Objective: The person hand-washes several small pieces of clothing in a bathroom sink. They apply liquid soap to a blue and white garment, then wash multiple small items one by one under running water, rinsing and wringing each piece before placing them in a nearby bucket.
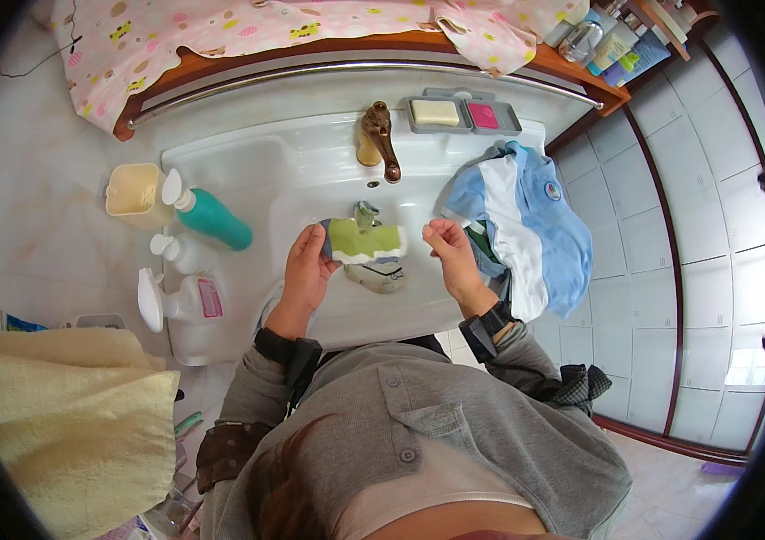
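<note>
My left hand (308, 266) grips the left end of a small green cloth piece (365, 241) with a white fuzzy edge and a blue end, held over the white washbasin (308, 189). Just right of the cloth, my right hand (453, 253) is raised with thumb and fingertips together; whether something tiny is between them cannot be told. Partly behind the green piece, a patterned cloth item (375, 277) and a small greenish one (366, 210) lie in the basin. Light blue and white garments (537, 223) are heaped on the basin's right side.
A bronze-coloured faucet (379, 142) stands at the back, beside a grey soap dish (460, 128) with soap. Left are a teal pump bottle (213, 219), white bottles (190, 307) and a cream container (136, 196). A metal rail (355, 66) runs behind; a yellow towel (72, 418) hangs lower left.
</note>
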`<state>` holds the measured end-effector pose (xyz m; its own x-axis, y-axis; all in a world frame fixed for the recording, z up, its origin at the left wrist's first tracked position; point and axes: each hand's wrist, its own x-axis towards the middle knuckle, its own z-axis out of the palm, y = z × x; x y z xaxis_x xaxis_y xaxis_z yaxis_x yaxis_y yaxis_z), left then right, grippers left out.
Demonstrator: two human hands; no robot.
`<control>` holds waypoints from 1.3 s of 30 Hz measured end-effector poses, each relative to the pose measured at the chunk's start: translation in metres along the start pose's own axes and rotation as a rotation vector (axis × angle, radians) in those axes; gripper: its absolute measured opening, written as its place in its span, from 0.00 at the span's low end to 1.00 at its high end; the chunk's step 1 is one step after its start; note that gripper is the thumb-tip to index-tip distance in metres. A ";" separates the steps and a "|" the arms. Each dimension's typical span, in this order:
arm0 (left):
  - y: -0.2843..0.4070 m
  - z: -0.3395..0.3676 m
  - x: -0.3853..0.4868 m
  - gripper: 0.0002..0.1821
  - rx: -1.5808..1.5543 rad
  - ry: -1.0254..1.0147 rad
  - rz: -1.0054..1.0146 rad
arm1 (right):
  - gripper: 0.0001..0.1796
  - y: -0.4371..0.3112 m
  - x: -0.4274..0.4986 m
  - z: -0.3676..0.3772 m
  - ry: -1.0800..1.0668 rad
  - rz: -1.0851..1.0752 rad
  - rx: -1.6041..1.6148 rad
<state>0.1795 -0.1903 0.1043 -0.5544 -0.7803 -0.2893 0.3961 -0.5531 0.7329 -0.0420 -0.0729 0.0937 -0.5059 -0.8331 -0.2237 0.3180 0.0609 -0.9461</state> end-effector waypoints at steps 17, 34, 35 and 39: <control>-0.004 0.000 -0.016 0.16 0.388 -0.114 -0.002 | 0.20 -0.010 0.002 0.039 -0.409 0.334 0.387; -0.033 -0.057 -0.017 0.19 0.696 0.086 -0.083 | 0.20 0.055 0.053 0.003 -0.329 0.395 -0.317; -0.032 -0.064 -0.020 0.20 0.680 0.108 -0.102 | 0.20 0.070 0.065 -0.004 -0.252 0.422 -0.529; -0.022 -0.088 -0.038 0.21 0.539 0.175 -0.158 | 0.22 0.132 0.108 -0.027 -0.401 0.163 -0.952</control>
<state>0.2565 -0.1745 0.0451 -0.4295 -0.7624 -0.4840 -0.1352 -0.4756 0.8692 -0.0764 -0.1401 -0.0621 -0.1555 -0.8865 -0.4357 -0.4924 0.4519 -0.7439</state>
